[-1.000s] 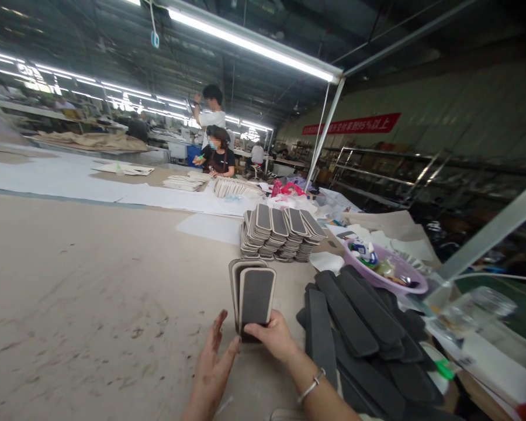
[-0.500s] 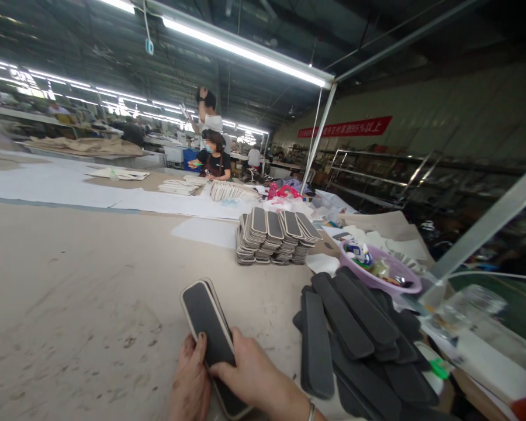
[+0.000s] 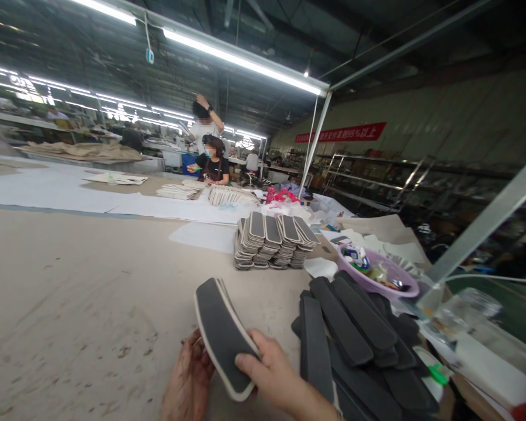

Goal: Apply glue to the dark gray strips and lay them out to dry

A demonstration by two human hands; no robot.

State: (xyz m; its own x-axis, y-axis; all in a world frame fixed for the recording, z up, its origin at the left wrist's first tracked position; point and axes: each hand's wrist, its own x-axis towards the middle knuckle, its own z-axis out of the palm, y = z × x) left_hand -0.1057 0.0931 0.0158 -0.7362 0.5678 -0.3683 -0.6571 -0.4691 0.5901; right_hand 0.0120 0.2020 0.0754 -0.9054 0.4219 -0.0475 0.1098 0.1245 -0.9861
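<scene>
Though bent, pad (image 3: 222, 334) lengthwise toward far-left.

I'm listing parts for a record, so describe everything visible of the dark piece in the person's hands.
The dark piece is a long, round-cornered strip, matte grey with a narrow cream border, perhaps leather or coated cloth. It bows and slants over the table, with more cream edges showing behind it. The right hand grips its lower end, thumb on the face; the left hand is at its left edge, fingertips partly hidden.
</scene>
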